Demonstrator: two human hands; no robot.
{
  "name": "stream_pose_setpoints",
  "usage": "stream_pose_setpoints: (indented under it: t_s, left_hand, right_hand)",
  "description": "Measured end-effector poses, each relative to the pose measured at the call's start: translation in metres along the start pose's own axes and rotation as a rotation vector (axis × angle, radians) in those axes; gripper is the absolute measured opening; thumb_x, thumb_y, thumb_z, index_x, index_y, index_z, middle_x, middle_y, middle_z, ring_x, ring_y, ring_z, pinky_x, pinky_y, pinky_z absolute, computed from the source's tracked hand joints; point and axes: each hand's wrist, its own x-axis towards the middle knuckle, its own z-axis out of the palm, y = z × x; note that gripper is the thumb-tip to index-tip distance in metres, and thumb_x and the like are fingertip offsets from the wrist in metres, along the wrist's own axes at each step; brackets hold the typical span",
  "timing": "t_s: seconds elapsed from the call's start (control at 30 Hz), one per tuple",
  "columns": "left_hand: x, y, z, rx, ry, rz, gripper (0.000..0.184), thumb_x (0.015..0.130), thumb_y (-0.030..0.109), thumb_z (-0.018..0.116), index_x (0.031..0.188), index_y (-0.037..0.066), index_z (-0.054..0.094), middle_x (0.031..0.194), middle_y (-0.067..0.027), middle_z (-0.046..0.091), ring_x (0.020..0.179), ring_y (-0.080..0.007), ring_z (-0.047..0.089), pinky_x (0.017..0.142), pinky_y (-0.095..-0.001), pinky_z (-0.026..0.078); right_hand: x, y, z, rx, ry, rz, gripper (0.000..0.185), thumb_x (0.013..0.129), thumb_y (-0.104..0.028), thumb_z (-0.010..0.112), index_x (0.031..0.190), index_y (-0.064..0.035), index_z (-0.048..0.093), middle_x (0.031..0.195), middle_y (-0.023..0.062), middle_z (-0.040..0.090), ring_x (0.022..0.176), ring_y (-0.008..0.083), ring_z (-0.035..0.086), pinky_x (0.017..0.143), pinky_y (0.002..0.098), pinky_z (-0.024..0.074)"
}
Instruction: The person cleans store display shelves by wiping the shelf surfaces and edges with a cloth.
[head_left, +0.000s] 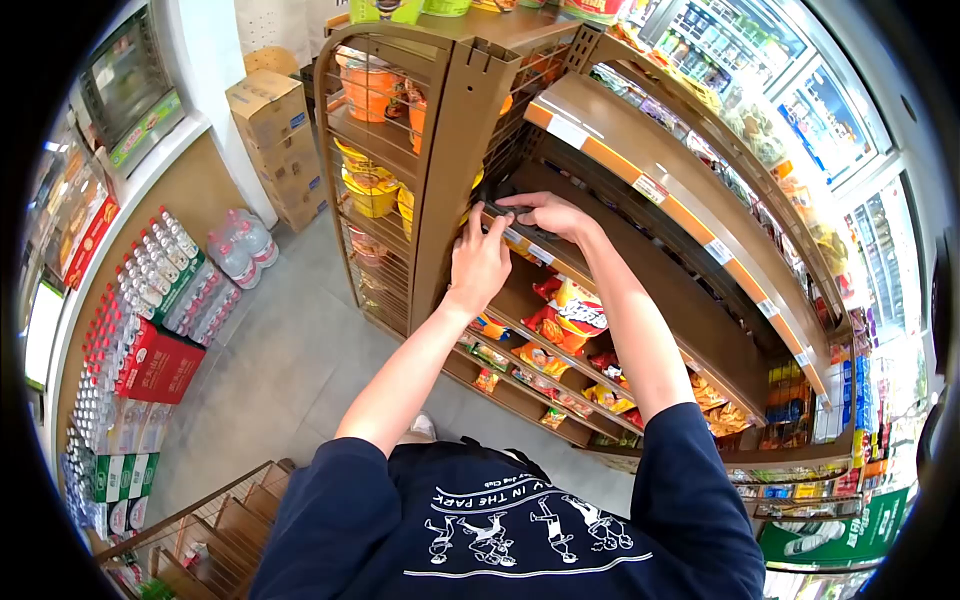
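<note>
Where the brown shelf [690, 310] meets the rack's end post [455, 170], both hands reach a small dark piece [510, 211] at the front edge. It lies just by the fingertips of the right hand [552, 214], whose fingers are bent and close together, pointing left. The left hand [480, 262] comes from below, its fingers slightly spread and their tips at the edge, just left of the piece. Whether either hand grips it I cannot tell. A price tag [541, 253] sits beside them; chip bags [570, 315] lie below.

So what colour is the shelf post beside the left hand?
Brown; the shelf post shows best in head view.
</note>
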Motion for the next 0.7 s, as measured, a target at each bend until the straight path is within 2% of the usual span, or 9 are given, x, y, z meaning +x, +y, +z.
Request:
stream_pose_setpoints:
  t_s: [0.03,0.1,0.2,0.23,0.3,0.57,0.63,0.7]
  left_hand:
    - [0.001,0.001,-0.001,-0.007,-0.004,0.005,0.039,0.084,0.003,0.057,0.121,0.014,0.058,0.135,-0.0258,0.045,0.107,-0.0468,0.057,0.091,-0.0514,0.05]
    - [0.002,0.0,-0.003,-0.001,-0.04,-0.012,0.039,0.084,0.003,0.056,0.121,0.013,0.058,0.135,-0.0268,0.045,0.108,-0.0468,0.057,0.091,-0.0512,0.05]
    - [0.002,-0.002,0.001,0.01,-0.025,0.009,0.04,0.083,0.003,0.056,0.122,0.013,0.057,0.135,-0.0275,0.044,0.108,-0.0469,0.057,0.091,-0.0511,0.05]
    - [0.001,-0.003,0.001,0.016,-0.01,0.025,0.04,0.083,0.002,0.056,0.122,0.013,0.057,0.135,-0.0273,0.044,0.107,-0.0469,0.057,0.091,-0.0511,0.051]
    - [0.0,-0.004,0.002,0.015,0.0,0.035,0.041,0.083,0.002,0.056,0.122,0.013,0.057,0.136,-0.0271,0.044,0.107,-0.0469,0.058,0.09,-0.0509,0.051]
    - [-0.002,-0.004,0.004,0.044,-0.013,0.045,0.046,0.08,0.002,0.06,0.124,0.013,0.055,0.137,-0.0273,0.041,0.108,-0.0455,0.057,0.087,-0.0506,0.054]
    - [0.0,0.0,0.006,0.023,-0.047,0.013,0.046,0.08,0.003,0.06,0.125,0.011,0.054,0.137,-0.0272,0.041,0.113,-0.0451,0.054,0.091,-0.052,0.051]
    - [0.004,0.007,0.008,0.117,0.029,0.051,0.045,0.08,0.003,0.061,0.124,0.006,0.053,0.138,-0.0259,0.041,0.123,-0.0441,0.046,0.099,-0.0541,0.044]
  right_hand:
    - [-0.002,0.001,-0.002,0.0,0.008,0.005,0.049,0.085,0.002,0.056,0.132,-0.0105,0.062,0.115,0.0072,0.067,0.104,0.0133,0.058,0.094,0.0265,0.0426]
    - [-0.007,0.002,-0.005,-0.052,-0.029,0.031,0.05,0.087,-0.002,0.055,0.136,-0.0088,0.058,0.13,0.0103,0.062,0.116,0.0183,0.055,0.102,0.0304,0.0397]
    - [-0.012,0.007,-0.005,-0.023,-0.016,0.064,0.05,0.087,-0.002,0.055,0.136,-0.0089,0.058,0.131,0.0104,0.062,0.117,0.0192,0.055,0.103,0.0304,0.0385]
    - [-0.013,0.009,-0.006,-0.022,-0.014,0.064,0.05,0.087,-0.002,0.055,0.136,-0.0089,0.058,0.131,0.0104,0.062,0.117,0.0192,0.055,0.103,0.0304,0.0385]
    - [-0.016,0.014,-0.006,0.036,0.008,0.051,0.047,0.087,-0.002,0.056,0.133,-0.012,0.062,0.116,0.0078,0.067,0.103,0.0144,0.057,0.093,0.0277,0.0426]
    - [-0.038,0.035,-0.02,0.022,0.002,0.109,0.046,0.086,-0.006,0.054,0.131,-0.0098,0.062,0.119,0.0093,0.067,0.105,0.0186,0.058,0.097,0.0307,0.0421]
    - [-0.042,0.033,-0.017,0.059,0.024,0.121,0.046,0.084,-0.007,0.054,0.13,-0.0084,0.063,0.12,0.0097,0.067,0.105,0.0189,0.058,0.097,0.0308,0.0418]
    - [-0.042,0.028,-0.017,0.021,0.034,0.149,0.048,0.08,-0.01,0.052,0.127,-0.0056,0.064,0.119,0.0103,0.067,0.105,0.0192,0.058,0.098,0.0301,0.041]
